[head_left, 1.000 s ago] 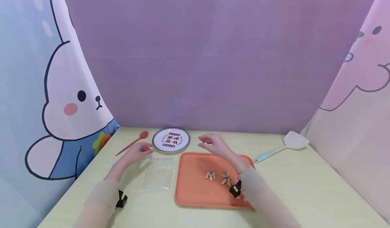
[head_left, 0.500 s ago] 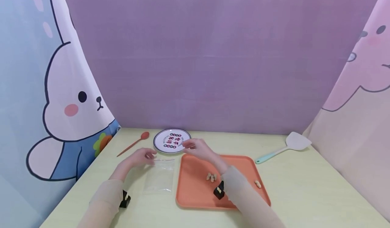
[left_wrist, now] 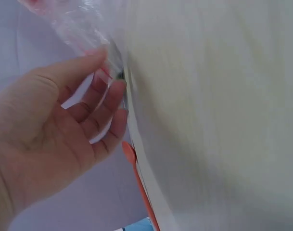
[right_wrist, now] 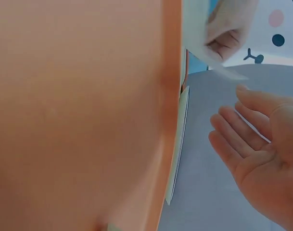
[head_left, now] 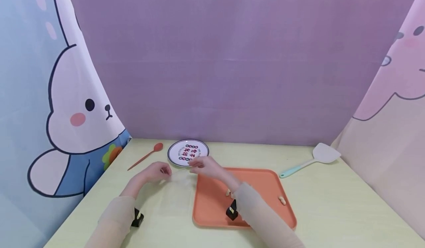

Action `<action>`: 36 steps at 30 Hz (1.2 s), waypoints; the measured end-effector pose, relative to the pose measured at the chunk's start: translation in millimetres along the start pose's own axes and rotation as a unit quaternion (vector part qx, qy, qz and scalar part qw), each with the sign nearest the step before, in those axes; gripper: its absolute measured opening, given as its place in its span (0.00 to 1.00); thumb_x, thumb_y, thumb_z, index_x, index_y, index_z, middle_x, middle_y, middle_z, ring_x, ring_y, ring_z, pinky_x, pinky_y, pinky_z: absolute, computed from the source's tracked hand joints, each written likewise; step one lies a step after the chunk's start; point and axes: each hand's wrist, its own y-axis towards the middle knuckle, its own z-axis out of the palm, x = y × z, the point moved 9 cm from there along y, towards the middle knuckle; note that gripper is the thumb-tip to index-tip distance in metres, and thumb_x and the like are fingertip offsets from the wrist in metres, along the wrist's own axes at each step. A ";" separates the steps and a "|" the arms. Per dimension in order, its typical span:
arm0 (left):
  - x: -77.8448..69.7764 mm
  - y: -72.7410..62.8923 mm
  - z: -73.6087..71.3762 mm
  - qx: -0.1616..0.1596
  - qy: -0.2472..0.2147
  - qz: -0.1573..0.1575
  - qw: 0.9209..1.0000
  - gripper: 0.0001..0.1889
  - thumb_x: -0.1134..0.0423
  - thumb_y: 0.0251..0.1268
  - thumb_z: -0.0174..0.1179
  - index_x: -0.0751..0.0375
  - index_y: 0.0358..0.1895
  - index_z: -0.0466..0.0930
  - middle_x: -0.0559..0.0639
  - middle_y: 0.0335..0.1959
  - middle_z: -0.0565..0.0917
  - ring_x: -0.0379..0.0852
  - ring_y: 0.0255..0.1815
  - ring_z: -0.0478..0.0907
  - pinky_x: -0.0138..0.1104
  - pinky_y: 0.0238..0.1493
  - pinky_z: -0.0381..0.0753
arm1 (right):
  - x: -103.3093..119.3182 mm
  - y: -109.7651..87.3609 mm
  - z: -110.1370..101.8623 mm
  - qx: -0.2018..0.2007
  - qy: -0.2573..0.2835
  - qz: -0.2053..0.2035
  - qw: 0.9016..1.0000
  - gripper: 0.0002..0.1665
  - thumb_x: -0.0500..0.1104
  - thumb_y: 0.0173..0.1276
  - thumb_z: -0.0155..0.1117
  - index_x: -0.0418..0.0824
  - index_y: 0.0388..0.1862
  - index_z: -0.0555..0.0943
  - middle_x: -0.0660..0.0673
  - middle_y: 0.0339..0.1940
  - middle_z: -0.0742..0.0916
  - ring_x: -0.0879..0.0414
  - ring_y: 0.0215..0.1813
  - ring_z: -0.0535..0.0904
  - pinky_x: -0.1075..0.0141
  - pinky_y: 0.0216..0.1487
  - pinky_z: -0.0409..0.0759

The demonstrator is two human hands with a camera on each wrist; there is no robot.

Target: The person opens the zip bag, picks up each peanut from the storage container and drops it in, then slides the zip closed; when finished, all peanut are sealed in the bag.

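Observation:
A clear plastic zip bag (head_left: pixel 177 198) hangs slightly raised above the table, left of the orange tray. My left hand (head_left: pixel 156 172) pinches its upper left corner between thumb and fingers; the reddish zip strip shows beside the thumb in the left wrist view. Close to the bag's other upper corner is my right hand (head_left: pixel 210 167), its fingers extended and loosely bent. In the right wrist view the right thumb lies just short of the bag's blurred edge, with nothing visible in its grasp. Unshelled peanuts (head_left: pixel 282 200) lie on the orange tray (head_left: pixel 209 213), some hidden by the right forearm.
A white plate (head_left: pixel 176 150) with red lettering stands behind the hands. To its left lies a red spoon (head_left: pixel 143 159). A turner (head_left: pixel 300 166) with a mint handle is at the right, beyond the tray. Fabric curtains (head_left: pixel 212 74) border the table's back and sides.
My right hand has moved left from above the tray to the bag's upper right corner. The left hand has come onto the bag's left corner, and the bag's top has lifted.

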 end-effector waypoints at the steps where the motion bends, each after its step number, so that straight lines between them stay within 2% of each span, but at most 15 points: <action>1: -2.6 0.6 0.3 0.000 0.002 0.011 1.000 0.02 0.71 0.55 0.62 0.63 0.30 0.78 0.46 0.27 0.80 0.38 0.31 0.72 0.31 0.37 0.74 | 0.1 0.0 1.3 0.001 -0.003 0.000 1.000 0.19 0.36 0.64 0.62 0.29 0.52 0.79 0.37 0.49 0.85 0.47 0.52 0.81 0.64 0.56 0.78; 5: -13.3 2.0 -0.2 -0.006 0.003 0.032 0.999 0.01 0.70 0.57 0.60 0.63 0.32 0.78 0.46 0.29 0.81 0.38 0.32 0.74 0.32 0.38 0.76 | 1.2 -0.4 3.1 0.000 -0.020 0.005 1.000 0.16 0.37 0.68 0.58 0.32 0.52 0.80 0.40 0.48 0.86 0.51 0.50 0.82 0.69 0.51 0.80; 10: -25.5 2.8 -9.0 -0.039 0.009 0.036 0.999 0.01 0.69 0.59 0.60 0.61 0.33 0.80 0.46 0.29 0.82 0.38 0.33 0.75 0.32 0.38 0.76 | 0.2 -1.2 3.0 0.003 -0.019 0.025 1.000 0.15 0.40 0.70 0.55 0.37 0.51 0.82 0.43 0.43 0.87 0.53 0.41 0.83 0.74 0.39 0.79; 16: -40.6 3.0 -24.5 -0.091 0.002 0.049 0.995 0.04 0.70 0.59 0.61 0.63 0.37 0.80 0.47 0.28 0.80 0.40 0.32 0.74 0.31 0.37 0.76 | 1.6 -0.9 0.8 -0.004 0.012 0.033 0.999 0.14 0.40 0.68 0.58 0.36 0.49 0.83 0.43 0.40 0.88 0.58 0.36 0.83 0.68 0.39 0.82; 21: -53.6 0.1 -33.5 -0.137 -0.004 0.082 0.987 0.06 0.72 0.57 0.62 0.66 0.38 0.80 0.49 0.30 0.82 0.43 0.34 0.76 0.43 0.41 0.79 | 0.4 0.4 -1.8 -0.024 0.008 0.032 0.999 0.11 0.40 0.66 0.61 0.37 0.43 0.85 0.45 0.35 0.88 0.66 0.32 0.79 0.69 0.37 0.82; 24: -58.5 -1.8 -35.3 -0.161 0.005 0.092 0.983 0.04 0.71 0.55 0.64 0.62 0.33 0.80 0.48 0.30 0.82 0.44 0.34 0.77 0.46 0.41 0.79 | -2.1 -0.2 0.3 -0.023 0.043 0.047 0.998 0.10 0.40 0.65 0.62 0.36 0.41 0.85 0.42 0.33 0.88 0.65 0.29 0.78 0.61 0.38 0.84; 27: -59.2 -2.0 -35.7 -0.186 0.018 0.085 0.979 0.05 0.70 0.53 0.66 0.59 0.30 0.79 0.47 0.29 0.81 0.45 0.34 0.77 0.44 0.40 0.79 | -5.2 -1.5 3.1 -0.019 0.066 0.067 0.995 0.11 0.39 0.66 0.61 0.34 0.41 0.85 0.40 0.31 0.88 0.63 0.26 0.79 0.56 0.37 0.84; 31: -54.6 -1.0 -35.8 -0.213 0.016 0.053 0.975 0.09 0.67 0.51 0.69 0.59 0.30 0.75 0.53 0.32 0.77 0.49 0.34 0.74 0.36 0.36 0.77 | -7.2 -3.0 2.9 -0.025 0.052 0.082 0.995 0.10 0.40 0.65 0.62 0.34 0.37 0.85 0.41 0.28 0.88 0.63 0.24 0.78 0.66 0.30 0.82; 33: -51.6 0.0 -34.2 -0.214 0.006 0.035 0.976 0.10 0.66 0.52 0.68 0.61 0.30 0.75 0.54 0.32 0.76 0.48 0.33 0.72 0.32 0.33 0.74 | -7.3 -3.6 0.1 -0.038 0.032 0.084 0.995 0.09 0.41 0.65 0.62 0.36 0.36 0.86 0.43 0.27 0.88 0.64 0.24 0.76 0.71 0.27 0.79; 36: -48.7 2.5 -28.6 -0.195 -0.010 0.012 0.981 0.07 0.64 0.56 0.66 0.61 0.29 0.77 0.52 0.29 0.78 0.44 0.29 0.71 0.28 0.30 0.72 | -6.7 -4.5 -5.3 -0.060 -0.001 0.085 0.995 0.09 0.42 0.63 0.63 0.38 0.34 0.87 0.47 0.27 0.87 0.66 0.24 0.75 0.76 0.27 0.74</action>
